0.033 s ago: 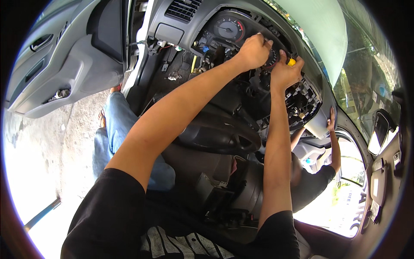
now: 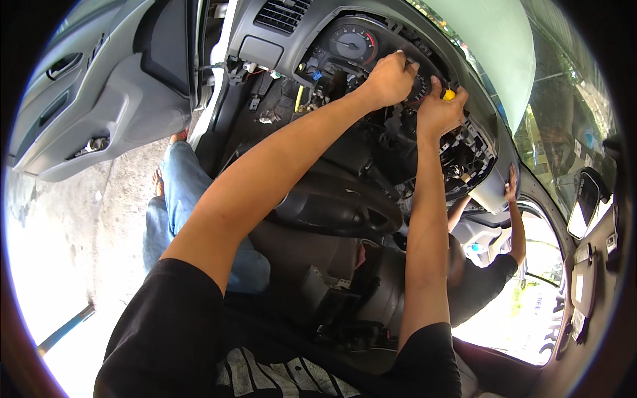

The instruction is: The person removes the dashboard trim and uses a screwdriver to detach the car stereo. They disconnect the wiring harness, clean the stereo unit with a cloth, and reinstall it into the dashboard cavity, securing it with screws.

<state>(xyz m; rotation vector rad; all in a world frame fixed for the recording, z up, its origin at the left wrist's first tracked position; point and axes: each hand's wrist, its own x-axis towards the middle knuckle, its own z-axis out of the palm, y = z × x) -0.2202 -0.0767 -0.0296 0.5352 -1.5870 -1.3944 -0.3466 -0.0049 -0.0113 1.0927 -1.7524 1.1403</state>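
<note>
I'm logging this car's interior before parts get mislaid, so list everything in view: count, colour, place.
Instrument cluster: 1, dark grey, upper centre
Yellow-ended item: 1, yellow, in right fingers
Dashboard: 1, grey, across top
Air vent: 1, black, dashboard's upper left
Connectors: several, mixed, below cluster; too cluttered to count
Steering wheel: 1, black, centre
Door: 1, grey, open, left
Windscreen: 1, clear, upper right
Mirror: 1, black-rimmed, right
Co-worker: 1, dark shirt, right
Legs: 2, blue jeans, left
Left hand: 1, bare, at cluster
Right hand: 1, bare, at cluster
</note>
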